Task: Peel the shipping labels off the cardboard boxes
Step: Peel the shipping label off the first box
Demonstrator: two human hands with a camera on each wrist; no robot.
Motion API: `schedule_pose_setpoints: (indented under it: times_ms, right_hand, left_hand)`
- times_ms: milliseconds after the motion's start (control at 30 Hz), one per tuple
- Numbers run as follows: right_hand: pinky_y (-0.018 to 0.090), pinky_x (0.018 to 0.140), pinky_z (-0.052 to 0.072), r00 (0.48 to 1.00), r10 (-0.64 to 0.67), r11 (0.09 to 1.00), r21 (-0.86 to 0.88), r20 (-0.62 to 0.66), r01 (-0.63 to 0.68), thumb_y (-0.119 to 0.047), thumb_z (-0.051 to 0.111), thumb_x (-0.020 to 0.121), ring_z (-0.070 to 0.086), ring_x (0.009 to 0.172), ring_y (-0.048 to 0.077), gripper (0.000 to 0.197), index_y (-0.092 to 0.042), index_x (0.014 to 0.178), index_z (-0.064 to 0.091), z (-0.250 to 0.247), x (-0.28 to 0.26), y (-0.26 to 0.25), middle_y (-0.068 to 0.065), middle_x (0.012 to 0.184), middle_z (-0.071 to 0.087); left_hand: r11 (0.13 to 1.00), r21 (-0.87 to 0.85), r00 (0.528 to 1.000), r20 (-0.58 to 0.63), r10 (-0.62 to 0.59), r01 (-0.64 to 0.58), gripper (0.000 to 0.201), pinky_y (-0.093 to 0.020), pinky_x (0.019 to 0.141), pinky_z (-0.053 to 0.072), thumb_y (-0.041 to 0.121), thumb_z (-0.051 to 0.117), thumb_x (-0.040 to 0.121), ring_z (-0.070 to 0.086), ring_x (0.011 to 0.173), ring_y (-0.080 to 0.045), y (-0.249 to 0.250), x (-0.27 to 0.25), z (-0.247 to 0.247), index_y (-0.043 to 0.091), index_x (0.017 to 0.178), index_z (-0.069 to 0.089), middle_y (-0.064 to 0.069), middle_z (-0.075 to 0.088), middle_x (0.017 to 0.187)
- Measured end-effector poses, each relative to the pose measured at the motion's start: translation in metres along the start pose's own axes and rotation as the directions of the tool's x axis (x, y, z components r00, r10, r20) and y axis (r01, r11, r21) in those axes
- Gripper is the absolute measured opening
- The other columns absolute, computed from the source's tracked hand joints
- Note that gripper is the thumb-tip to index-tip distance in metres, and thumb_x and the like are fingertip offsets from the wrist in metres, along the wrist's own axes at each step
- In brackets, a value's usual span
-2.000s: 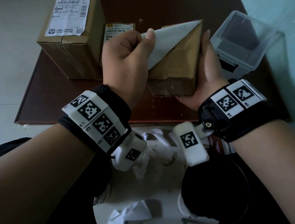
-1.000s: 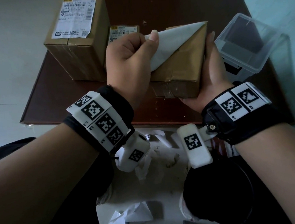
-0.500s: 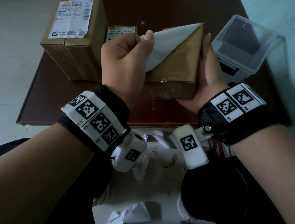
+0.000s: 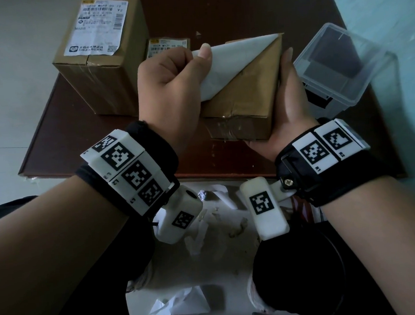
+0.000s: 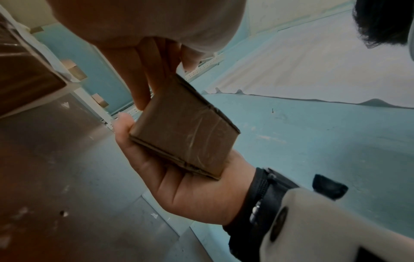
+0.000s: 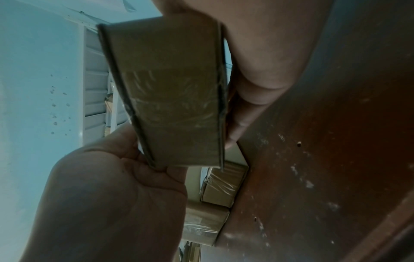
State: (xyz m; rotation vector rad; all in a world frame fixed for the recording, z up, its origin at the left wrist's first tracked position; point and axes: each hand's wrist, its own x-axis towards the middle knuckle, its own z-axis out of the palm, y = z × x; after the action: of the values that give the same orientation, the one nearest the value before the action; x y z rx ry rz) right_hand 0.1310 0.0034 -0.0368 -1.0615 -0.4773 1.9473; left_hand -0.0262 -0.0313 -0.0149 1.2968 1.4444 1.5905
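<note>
A small brown cardboard box (image 4: 249, 97) is held tilted above the table. My right hand (image 4: 288, 96) cradles its right side and near corner, fingers stretched along the side; the left wrist view shows the right hand (image 5: 179, 186) under the box (image 5: 186, 131). A white label (image 4: 230, 56) is peeled back diagonally from the box top and is still stuck at the far right corner. My left hand (image 4: 193, 59) is a fist pinching the label's loose edge between thumb and fingers. In the right wrist view the taped box end (image 6: 168, 97) shows above my palm (image 6: 116, 195).
A larger box (image 4: 101, 86) with a printed label (image 4: 97, 26) stands at the back left of the brown table (image 4: 76, 142). A smaller labelled box (image 4: 167, 45) sits behind my left hand. A clear plastic container (image 4: 338, 67) lies on the right. Paper scraps (image 4: 178, 306) litter the floor.
Both hands and the box have only wobbled slightly. The label is peeled back about as far as before, with the same grips.
</note>
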Motion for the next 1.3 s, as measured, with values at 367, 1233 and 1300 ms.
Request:
schedule_pose_setpoints:
  times_ms: [367,1233,1300]
  right_hand:
    - [0.064,0.115,0.05,1.0,-0.006,1.0,0.006,0.021,0.006,-0.084,0.033,0.1,0.068,0.13,0.042,0.088,-0.017,0.152,0.058,-0.0013,0.0025,0.0011,0.021,0.14,0.071]
    - [0.063,0.114,0.051,0.999,-0.019,1.0,0.014,0.043,0.019,-0.083,0.031,0.101,0.069,0.129,0.041,0.088,-0.016,0.149,0.061,0.0006,-0.0002,-0.0001,0.021,0.139,0.071]
    - [0.064,0.114,0.05,0.999,-0.022,1.0,0.014,0.049,0.021,-0.083,0.031,0.101,0.068,0.13,0.042,0.088,-0.016,0.15,0.06,0.0002,-0.0001,-0.0003,0.022,0.139,0.07]
  left_hand:
    - [1.0,-0.001,1.0,-0.002,0.01,-0.01,0.049,-0.026,0.054,0.028,0.02,0.064,0.097,0.029,0.055,-0.012,-0.0013,0.0,0.0,-0.011,0.063,0.047,0.001,0.03,0.055]
    - [0.998,-0.058,1.0,-0.014,-0.027,0.026,0.047,-0.027,0.054,0.027,0.018,0.065,0.096,0.028,0.056,-0.014,-0.0008,-0.0007,0.0,-0.01,0.063,0.047,0.001,0.029,0.055]
    - [0.998,-0.063,1.0,-0.011,-0.029,0.028,0.045,-0.027,0.055,0.027,0.018,0.065,0.095,0.028,0.056,-0.014,0.0,-0.0005,0.0001,-0.006,0.062,0.048,0.001,0.029,0.055]
